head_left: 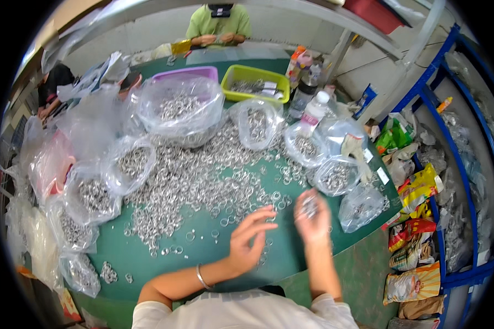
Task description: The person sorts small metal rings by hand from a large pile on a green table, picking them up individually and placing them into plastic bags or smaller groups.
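Clutching small bunch of metal rings (pixel 309 206), right hand (pixel 313 219) hovers above green bench (pixel 203 257); left hand (pixel 248 241) released, fingers spread, beside loose ring pile (pixel 203 181).

— Where is there free room?
— On the bare green tabletop (pixel 148 263) at the near edge.
— What blocks the rest?
— A heap of small silver metal rings (pixel 197 175), flanked by clear plastic bags of rings (pixel 96 197).
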Demonstrator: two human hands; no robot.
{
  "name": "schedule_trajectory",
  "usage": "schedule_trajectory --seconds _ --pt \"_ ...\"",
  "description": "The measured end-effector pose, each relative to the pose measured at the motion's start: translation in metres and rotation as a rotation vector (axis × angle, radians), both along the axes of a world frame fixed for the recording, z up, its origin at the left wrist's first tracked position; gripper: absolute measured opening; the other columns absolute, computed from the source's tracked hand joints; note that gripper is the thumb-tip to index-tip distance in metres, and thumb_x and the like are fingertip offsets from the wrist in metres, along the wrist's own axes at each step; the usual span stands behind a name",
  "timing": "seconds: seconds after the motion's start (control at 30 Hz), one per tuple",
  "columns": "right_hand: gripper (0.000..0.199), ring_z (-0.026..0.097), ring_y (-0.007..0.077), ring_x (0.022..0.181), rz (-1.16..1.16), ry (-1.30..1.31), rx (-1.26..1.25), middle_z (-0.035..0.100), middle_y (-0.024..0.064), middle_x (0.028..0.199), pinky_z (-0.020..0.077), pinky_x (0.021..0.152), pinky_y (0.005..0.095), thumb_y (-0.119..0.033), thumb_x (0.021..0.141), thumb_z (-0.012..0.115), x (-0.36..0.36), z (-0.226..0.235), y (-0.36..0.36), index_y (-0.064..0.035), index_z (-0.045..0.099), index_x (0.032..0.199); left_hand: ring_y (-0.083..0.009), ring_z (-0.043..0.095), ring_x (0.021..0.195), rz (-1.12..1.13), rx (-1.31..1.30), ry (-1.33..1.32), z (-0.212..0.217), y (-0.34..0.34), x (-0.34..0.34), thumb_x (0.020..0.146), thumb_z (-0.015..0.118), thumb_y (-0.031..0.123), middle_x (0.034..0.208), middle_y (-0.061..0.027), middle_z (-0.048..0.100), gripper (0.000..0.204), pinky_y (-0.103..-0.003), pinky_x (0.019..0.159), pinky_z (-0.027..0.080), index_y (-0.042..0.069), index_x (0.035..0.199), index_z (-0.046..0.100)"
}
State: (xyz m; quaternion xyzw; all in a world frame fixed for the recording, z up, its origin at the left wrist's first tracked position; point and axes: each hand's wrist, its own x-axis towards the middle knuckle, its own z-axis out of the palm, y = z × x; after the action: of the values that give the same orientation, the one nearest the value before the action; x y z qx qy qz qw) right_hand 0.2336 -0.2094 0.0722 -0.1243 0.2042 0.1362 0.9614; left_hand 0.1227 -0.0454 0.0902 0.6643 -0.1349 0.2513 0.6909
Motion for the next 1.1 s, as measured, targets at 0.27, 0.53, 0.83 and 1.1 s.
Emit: schedule_trajectory --seconds 0.27,0.53,0.83,1.1 --pt "0.040 0.050 0.0298 0.117 -0.133 -0.522 -1.918 0.054 0.0184 0.125 0.0366 0.100 0.0381 -0.020 0.092 0.056 0.113 -0.002 -0.094 0.0029 0.052 0.124 -0.0231 0.054 0.108 0.180 0.159 0.417 -0.030 0.060 -0.033 0.085 0.052 -0.005 0.112 -0.0122 0.058 0.021 -0.033 0.096 0.041 0.000 0.102 0.065" --pt "0.023 0.061 0.0342 0.094 0.414 -1.262 -1.920 0.063 0.0181 0.102 0.0474 0.083 0.0381 -0.007 0.087 0.060 -0.034 0.017 -0.026 0.0021 0.060 0.108 -0.0322 0.054 0.105 0.014 0.513 0.550 -0.055 0.041 -0.084 0.082 0.060 -0.003 0.112 -0.0147 0.057 0.028 -0.037 0.093 0.044 0.001 0.110 0.060" --pt "0.020 0.056 0.0273 0.079 0.451 -1.222 -1.987 0.058 0.0118 0.091 0.0454 0.069 0.0360 -0.001 0.077 0.067 -0.061 -0.024 -0.007 0.0006 0.062 0.097 -0.0344 0.045 0.112 0.279 0.831 0.470 -0.067 0.040 -0.033 0.078 0.068 0.007 0.126 -0.0161 0.046 0.047 -0.043 0.092 0.038 0.007 0.123 0.054" --pt "0.015 0.052 0.0291 0.085 0.315 -1.309 -2.236 0.055 0.0096 0.087 0.0400 0.073 0.0393 -0.010 0.074 0.071 -0.049 -0.046 0.009 -0.0036 0.060 0.082 -0.0301 0.044 0.113 0.314 1.086 0.285 -0.086 0.041 0.003 0.078 0.067 0.011 0.123 -0.0101 0.048 0.026 -0.042 0.087 0.036 0.010 0.104 0.063"
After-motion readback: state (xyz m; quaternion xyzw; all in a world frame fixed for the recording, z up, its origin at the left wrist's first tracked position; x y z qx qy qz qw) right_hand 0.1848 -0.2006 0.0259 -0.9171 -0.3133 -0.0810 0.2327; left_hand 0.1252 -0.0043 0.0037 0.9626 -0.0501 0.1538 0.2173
